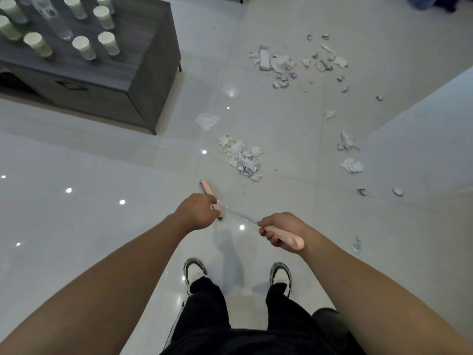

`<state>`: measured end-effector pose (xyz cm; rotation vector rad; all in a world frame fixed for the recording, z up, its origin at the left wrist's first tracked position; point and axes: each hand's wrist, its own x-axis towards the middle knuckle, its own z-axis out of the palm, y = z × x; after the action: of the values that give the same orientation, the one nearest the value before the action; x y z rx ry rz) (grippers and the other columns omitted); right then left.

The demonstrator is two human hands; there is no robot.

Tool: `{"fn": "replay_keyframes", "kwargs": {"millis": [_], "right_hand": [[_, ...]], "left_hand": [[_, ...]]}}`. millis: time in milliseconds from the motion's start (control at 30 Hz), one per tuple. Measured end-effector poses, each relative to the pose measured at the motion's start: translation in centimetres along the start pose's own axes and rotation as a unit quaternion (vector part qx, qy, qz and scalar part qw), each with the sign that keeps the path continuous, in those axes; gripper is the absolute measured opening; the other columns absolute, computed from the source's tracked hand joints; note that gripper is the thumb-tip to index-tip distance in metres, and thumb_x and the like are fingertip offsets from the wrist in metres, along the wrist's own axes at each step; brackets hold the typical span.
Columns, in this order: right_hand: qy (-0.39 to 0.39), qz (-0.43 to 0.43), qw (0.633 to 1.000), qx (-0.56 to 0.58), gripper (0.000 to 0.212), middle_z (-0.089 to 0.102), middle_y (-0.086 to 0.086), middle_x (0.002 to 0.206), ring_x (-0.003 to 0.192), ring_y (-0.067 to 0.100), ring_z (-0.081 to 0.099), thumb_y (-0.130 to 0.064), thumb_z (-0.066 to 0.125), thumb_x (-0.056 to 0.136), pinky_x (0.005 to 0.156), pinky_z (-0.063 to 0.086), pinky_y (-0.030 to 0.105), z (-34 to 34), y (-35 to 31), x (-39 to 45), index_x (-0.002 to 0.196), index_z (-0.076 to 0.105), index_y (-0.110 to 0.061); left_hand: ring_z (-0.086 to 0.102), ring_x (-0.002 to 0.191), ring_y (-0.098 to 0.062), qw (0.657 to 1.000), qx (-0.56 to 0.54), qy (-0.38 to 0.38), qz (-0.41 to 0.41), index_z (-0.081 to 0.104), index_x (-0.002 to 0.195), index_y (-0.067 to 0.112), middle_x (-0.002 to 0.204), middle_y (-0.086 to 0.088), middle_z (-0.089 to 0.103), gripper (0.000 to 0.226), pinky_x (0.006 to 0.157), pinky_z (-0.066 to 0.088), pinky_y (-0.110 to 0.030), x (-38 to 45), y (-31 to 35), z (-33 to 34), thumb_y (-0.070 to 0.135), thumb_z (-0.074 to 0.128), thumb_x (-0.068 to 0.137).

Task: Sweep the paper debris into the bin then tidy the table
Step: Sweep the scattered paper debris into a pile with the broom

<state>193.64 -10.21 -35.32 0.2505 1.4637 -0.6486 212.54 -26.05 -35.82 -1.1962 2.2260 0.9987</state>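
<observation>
Torn paper debris lies over the pale tiled floor: a tight pile just ahead of me, a wider scatter farther off, and loose scraps to the right. My right hand grips a pink handle. A thin pale rod runs from it to my left hand, which is closed on another pink piece. Whatever head the tool has is hidden. The dark grey table stands at the upper left.
Several pale upturned cups and a clear glass stand on the table. A white wall corner juts in at right. A dark rounded object shows beside my right leg, mostly hidden by my arm. My shoes are below my hands.
</observation>
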Motion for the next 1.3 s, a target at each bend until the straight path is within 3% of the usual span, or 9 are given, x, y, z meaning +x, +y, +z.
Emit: {"fn": "replay_keyframes", "kwargs": {"millis": [100, 267, 433, 633, 733, 967, 1167, 1300], "right_hand": [[-0.041, 0.030, 0.998, -0.026, 0.017, 0.053, 0.009, 0.073, 0.040, 0.009, 0.043, -0.007, 0.057, 0.095, 0.034, 0.038, 0.016, -4.6, 0.7, 0.3, 0.109, 0.054, 0.001], [-0.072, 0.071, 0.991, -0.087, 0.007, 0.052, 0.009, 0.068, 0.034, 0.008, 0.044, -0.006, 0.052, 0.098, 0.031, 0.037, 0.014, -13.2, 2.9, -0.3, 0.100, 0.051, 0.000], [-0.009, 0.048, 0.988, -0.144, 0.007, 0.055, 0.010, 0.064, 0.036, 0.011, 0.046, -0.002, 0.061, 0.092, 0.031, 0.038, 0.017, -21.4, 4.4, -1.9, 0.097, 0.058, 0.003], [0.094, -0.068, 0.975, -0.189, 0.006, 0.060, 0.015, 0.065, 0.039, 0.018, 0.048, 0.002, 0.065, 0.085, 0.038, 0.038, 0.020, -25.1, 4.3, -2.2, 0.080, 0.061, 0.001], [0.111, -0.109, 0.967, -0.200, 0.018, 0.055, 0.014, 0.065, 0.041, 0.020, 0.047, 0.006, 0.061, 0.084, 0.041, 0.038, 0.022, -25.0, 4.0, -2.5, 0.072, 0.052, -0.006], [0.063, -0.112, 0.975, -0.181, 0.008, 0.056, 0.013, 0.065, 0.044, 0.017, 0.046, 0.002, 0.063, 0.086, 0.040, 0.036, 0.020, -21.2, -0.9, -2.6, 0.079, 0.059, -0.001], [0.014, -0.097, 0.983, -0.158, 0.011, 0.061, 0.015, 0.073, 0.040, 0.013, 0.048, -0.002, 0.065, 0.087, 0.038, 0.039, 0.020, -13.4, -5.5, 0.2, 0.094, 0.064, 0.006], [-0.007, -0.081, 0.990, -0.119, 0.010, 0.059, 0.013, 0.070, 0.039, 0.011, 0.047, -0.003, 0.062, 0.091, 0.036, 0.037, 0.020, -7.0, -9.9, 3.6, 0.096, 0.063, 0.006]], "left_hand": [[0.052, 0.121, -0.024, 1.000, 0.004, 0.023, -0.015, 0.057, 0.133, 0.018, 0.134, -0.008, 0.058, 0.046, 0.093, 0.041, -0.030, -0.5, 3.7, 2.4, 0.041, 0.058, 0.093], [0.053, 0.120, -0.022, 0.998, -0.003, 0.027, -0.053, 0.058, 0.131, 0.018, 0.131, -0.005, 0.060, 0.044, 0.094, 0.042, -0.030, -2.4, 10.5, 8.2, 0.039, 0.061, 0.092], [0.053, 0.119, -0.023, 0.998, 0.016, 0.025, -0.051, 0.060, 0.130, 0.018, 0.130, -0.006, 0.061, 0.041, 0.091, 0.042, -0.028, -3.1, 16.7, 11.1, 0.032, 0.058, 0.092], [0.052, 0.123, -0.022, 0.998, 0.010, 0.055, -0.040, 0.057, 0.134, 0.020, 0.135, -0.004, 0.058, 0.045, 0.096, 0.042, -0.031, -2.2, 21.5, 10.8, 0.033, 0.058, 0.091], [0.052, 0.123, -0.022, 0.997, 0.014, 0.062, -0.044, 0.057, 0.134, 0.021, 0.135, -0.004, 0.058, 0.045, 0.096, 0.042, -0.032, -2.1, 22.2, 10.5, 0.033, 0.058, 0.091], [0.052, 0.122, -0.023, 0.994, 0.001, 0.074, -0.084, 0.055, 0.136, 0.022, 0.135, -0.005, 0.057, 0.046, 0.095, 0.044, -0.032, -1.9, 19.5, 7.7, 0.035, 0.059, 0.092], [0.054, 0.118, -0.020, 0.990, -0.026, 0.095, -0.103, 0.055, 0.135, 0.024, 0.133, -0.003, 0.058, 0.046, 0.084, 0.037, -0.026, 0.6, 14.2, 2.6, 0.035, 0.059, 0.090], [0.050, 0.123, -0.020, 0.990, -0.020, 0.089, -0.105, 0.056, 0.134, 0.023, 0.134, -0.003, 0.057, 0.044, 0.090, 0.039, -0.029, 4.4, 9.4, -1.7, 0.035, 0.059, 0.091]]}}
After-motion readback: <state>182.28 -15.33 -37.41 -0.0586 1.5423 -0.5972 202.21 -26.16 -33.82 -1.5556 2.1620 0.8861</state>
